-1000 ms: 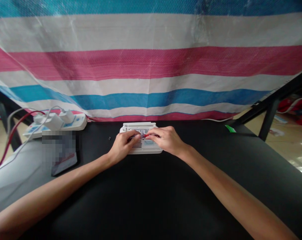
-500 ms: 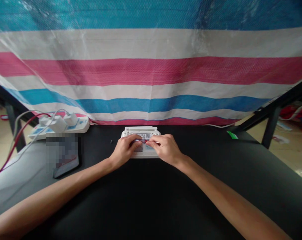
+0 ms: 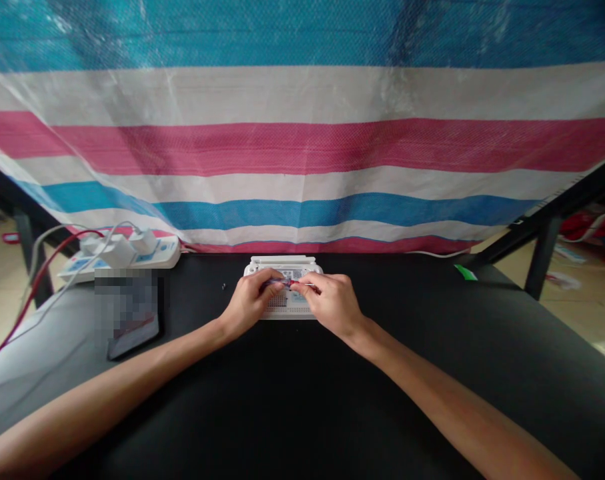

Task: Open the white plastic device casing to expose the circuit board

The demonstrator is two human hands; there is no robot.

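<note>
Now the left hand and the right hand have fingertips closer together than one second ago, so the handling seems concentrated on one thin red-and-translucent rod. Each grip pinches it over the flat white plastic case with vent holes, on the black bench. Leftward, one white power strip holds white plugs.

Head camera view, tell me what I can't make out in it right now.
All in the head view:
Red-and-clear item: largely hidden by the fingers of the left hand and right hand.
White device: sides partly covered by the hands; its print is too small to read.
Phone-like device: mostly pixelated.
Small bits on the table: too small to identify.
</note>
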